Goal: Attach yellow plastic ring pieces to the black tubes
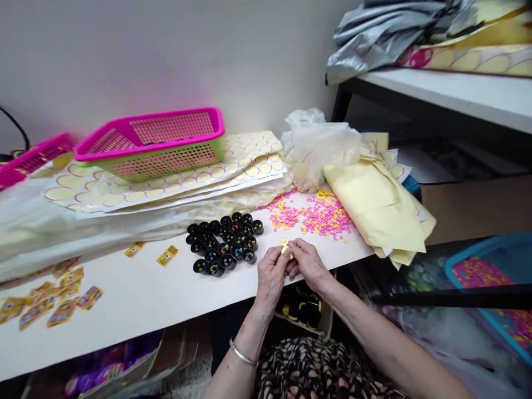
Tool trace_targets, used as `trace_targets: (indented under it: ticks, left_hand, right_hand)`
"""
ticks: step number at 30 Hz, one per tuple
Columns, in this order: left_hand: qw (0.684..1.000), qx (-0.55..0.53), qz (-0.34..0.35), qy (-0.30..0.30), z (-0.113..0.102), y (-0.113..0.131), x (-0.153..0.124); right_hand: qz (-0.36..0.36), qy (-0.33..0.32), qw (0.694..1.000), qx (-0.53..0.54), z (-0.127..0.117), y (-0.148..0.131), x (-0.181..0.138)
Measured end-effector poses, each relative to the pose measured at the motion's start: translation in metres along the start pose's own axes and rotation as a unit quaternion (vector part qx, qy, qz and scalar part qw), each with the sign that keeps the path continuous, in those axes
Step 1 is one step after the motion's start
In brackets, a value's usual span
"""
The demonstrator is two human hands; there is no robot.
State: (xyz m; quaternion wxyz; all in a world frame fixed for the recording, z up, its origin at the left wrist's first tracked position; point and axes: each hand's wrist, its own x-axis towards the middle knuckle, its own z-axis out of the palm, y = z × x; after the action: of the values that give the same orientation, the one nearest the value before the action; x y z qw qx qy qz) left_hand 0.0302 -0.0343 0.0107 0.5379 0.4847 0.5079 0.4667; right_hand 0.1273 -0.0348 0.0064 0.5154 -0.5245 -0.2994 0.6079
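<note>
Yellow bit pinched between left hand and right hand, fingers nearly closed; fiddly two-handed step imo, next move wants steadiness.

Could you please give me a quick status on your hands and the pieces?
Left hand and right hand together, holding a small yellow piece. Black cups grouped to the left; loose pink-and-yellow bits beyond. Plastic bag behind the bits.

A white table is backed by a grey wall; at right, a white shelf is held by a dark frame.
</note>
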Motion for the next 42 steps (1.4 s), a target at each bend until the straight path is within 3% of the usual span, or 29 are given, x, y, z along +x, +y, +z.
trace_targets:
  ticks: [3, 7, 9, 14, 17, 20, 28, 33, 38, 42]
  left_hand:
    - [0.996, 0.029, 0.058, -0.057, -0.003, 0.0, -0.007]
    - [0.987, 0.078, 0.123, -0.065, -0.003, 0.002, -0.024]
    - [0.977, 0.091, 0.154, -0.115, -0.004, 0.007, -0.033]
    - [0.947, 0.103, 0.177, -0.247, -0.009, 0.027, -0.052]
    - [0.91, 0.139, 0.21, -0.328, -0.006, 0.036, -0.059]
    - [0.885, 0.162, 0.235, -0.369, 0.0, 0.039, -0.064]
    - [0.875, 0.213, 0.229, -0.37, 0.006, 0.029, -0.069]
    - [0.867, 0.228, 0.26, -0.358, 0.004, 0.021, -0.067]
    - [0.872, 0.195, 0.23, -0.387, -0.002, 0.013, -0.063]
    - [0.886, 0.18, 0.215, -0.37, -0.007, 0.005, -0.066]
  right_hand:
    - [-0.023, 0.0, 0.997, 0.07, -0.004, 0.0, -0.012]
    - [0.032, -0.047, 0.989, 0.133, -0.018, -0.006, -0.042]
    - [0.053, -0.082, 0.984, 0.147, -0.029, -0.009, -0.055]
    - [0.103, -0.213, 0.96, 0.149, -0.059, -0.011, -0.072]
    - [0.101, -0.274, 0.949, 0.115, -0.071, -0.012, -0.077]
    - [0.096, -0.309, 0.945, 0.053, -0.076, -0.016, -0.08]
    - [0.109, -0.296, 0.949, 0.002, -0.076, -0.024, -0.086]
    - [0.079, -0.241, 0.967, 0.023, -0.069, -0.014, -0.091]
    - [0.05, -0.17, 0.981, 0.075, -0.059, 0.007, -0.097]
    - [0.093, -0.205, 0.971, 0.076, -0.063, 0.014, -0.099]
